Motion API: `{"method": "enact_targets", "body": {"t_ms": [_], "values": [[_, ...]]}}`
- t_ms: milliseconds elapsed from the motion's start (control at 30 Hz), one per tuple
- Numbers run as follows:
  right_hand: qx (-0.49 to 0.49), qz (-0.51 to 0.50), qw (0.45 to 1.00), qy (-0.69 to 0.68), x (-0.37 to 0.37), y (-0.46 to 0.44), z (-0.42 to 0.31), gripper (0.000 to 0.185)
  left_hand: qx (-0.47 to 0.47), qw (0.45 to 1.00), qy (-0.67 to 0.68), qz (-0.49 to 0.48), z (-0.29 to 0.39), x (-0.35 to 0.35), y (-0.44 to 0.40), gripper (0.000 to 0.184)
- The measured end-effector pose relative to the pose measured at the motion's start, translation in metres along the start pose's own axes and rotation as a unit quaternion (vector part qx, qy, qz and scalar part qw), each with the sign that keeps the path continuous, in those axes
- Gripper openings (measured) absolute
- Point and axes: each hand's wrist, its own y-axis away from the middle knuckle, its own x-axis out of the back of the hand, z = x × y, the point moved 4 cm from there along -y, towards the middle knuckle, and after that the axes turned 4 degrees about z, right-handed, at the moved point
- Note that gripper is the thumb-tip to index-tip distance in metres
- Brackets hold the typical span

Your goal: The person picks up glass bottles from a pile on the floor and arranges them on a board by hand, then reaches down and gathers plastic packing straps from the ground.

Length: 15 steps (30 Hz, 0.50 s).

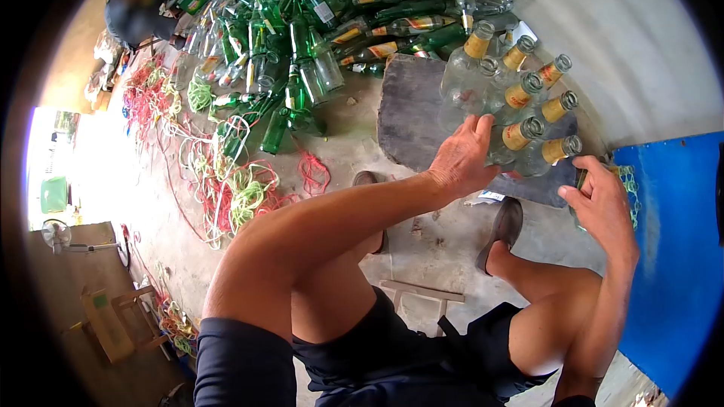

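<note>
Several clear glass bottles [518, 96] with yellow neck labels stand upright in a close group on a dark slab [411, 105]. My left hand [466, 157] reaches to the near left side of the group, its fingers against or just beside a bottle; the fingertips are partly hidden. At the near right corner of the group is my right hand [598, 196], with thumb and forefinger apart and nothing seen between them. Green netting [627, 185] lies just beyond that hand, beside the blue panel.
A large pile of green and clear bottles [302, 38] covers the floor ahead. Red and green string [234, 188] lies tangled at the left. Another person [136, 11] sits at the far left. A blue panel [671, 256] stands at the right.
</note>
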Motion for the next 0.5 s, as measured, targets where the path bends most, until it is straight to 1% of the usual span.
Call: {"method": "enact_targets", "body": {"t_ms": [100,200,300,400,433,500], "values": [[0.007,0.001,1.000,0.007,-0.002,-0.002,-0.005,0.044,0.006,1.000,-0.013,-0.017,-0.002,0.003,0.002,0.076],[0.009,-0.002,1.000,0.017,-0.003,-0.003,-0.005,0.044,0.019,1.000,0.002,-0.025,-0.005,0.007,0.005,0.075],[0.003,-0.006,1.000,0.025,-0.004,-0.004,-0.005,0.044,0.002,1.000,-0.008,0.010,-0.008,0.020,0.012,0.055],[-0.005,-0.002,1.000,0.028,-0.005,-0.001,0.000,0.044,0.000,0.999,-0.015,-0.029,-0.024,0.051,0.009,0.025],[-0.013,-0.004,1.000,0.028,-0.004,-0.001,0.000,0.044,-0.032,0.999,-0.037,0.023,-0.030,0.065,0.007,0.008],[-0.024,-0.003,0.999,0.024,-0.004,0.000,0.004,0.044,-0.011,0.999,-0.036,0.036,-0.059,0.094,-0.004,0.009]]}}
